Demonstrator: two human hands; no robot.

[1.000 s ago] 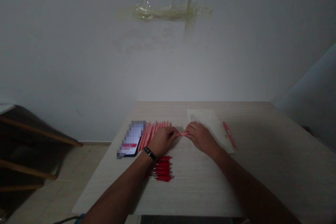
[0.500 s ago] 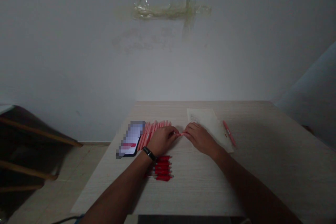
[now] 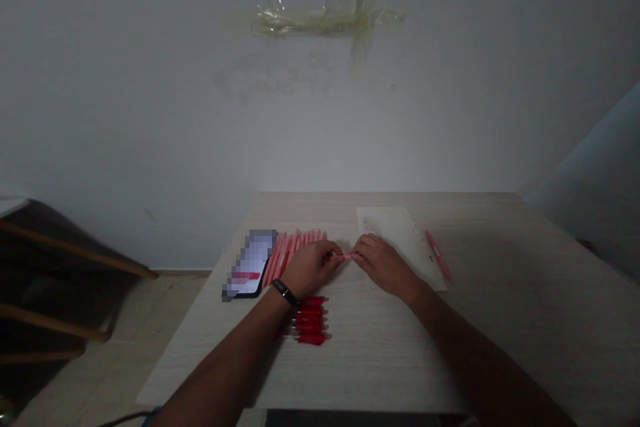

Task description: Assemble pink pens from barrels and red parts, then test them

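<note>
I have the left hand (image 3: 311, 269) and right hand (image 3: 384, 267) pinching one slim pink plastic pen (image 3: 346, 256) between them, over the pale wooden tabletop (image 3: 380, 360).

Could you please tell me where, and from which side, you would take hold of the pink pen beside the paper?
Pinch the pen mid-barrel, coming from above and its right. It lies flat and slanted on the table, just right of the paper, so it can be pinched across the thin barrel without catching the paper.

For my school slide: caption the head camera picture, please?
Left hand and right hand hold a slim pink pen over a pale wood-grain table.
</note>
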